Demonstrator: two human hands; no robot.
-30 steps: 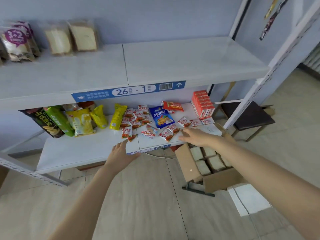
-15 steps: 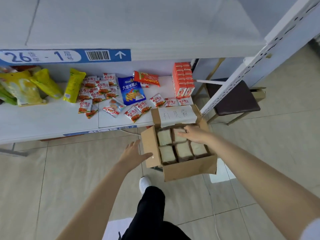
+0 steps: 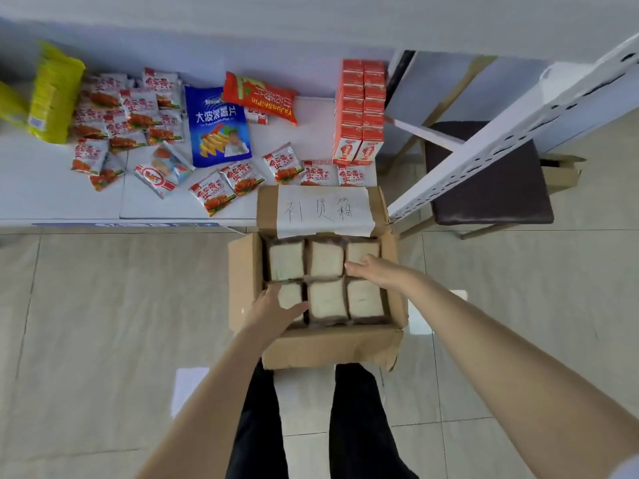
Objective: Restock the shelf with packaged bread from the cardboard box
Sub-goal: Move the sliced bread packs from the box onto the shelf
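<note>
Legs [image 3: 363, 426] in dark trousers stand on the tiled floor [image 3: 103, 323], just before the open cardboard box [image 3: 328, 347]. Six packs of packaged bread [image 3: 326, 297] fill it in two rows. The left hand [image 3: 273, 309] lies flat on the near-left pack and the right hand [image 3: 377, 271] is spread over the far-right one. Neither seems to grip, though the fingertips are blurred. Beyond the labelled flap [image 3: 321, 210], the shelf [image 3: 52, 195] carries snack packets [image 3: 280, 162], a blue crisp bag [image 3: 218, 127] and red cartons [image 3: 363, 112]. A dark stool [image 3: 491, 181] stands to the right.
</note>
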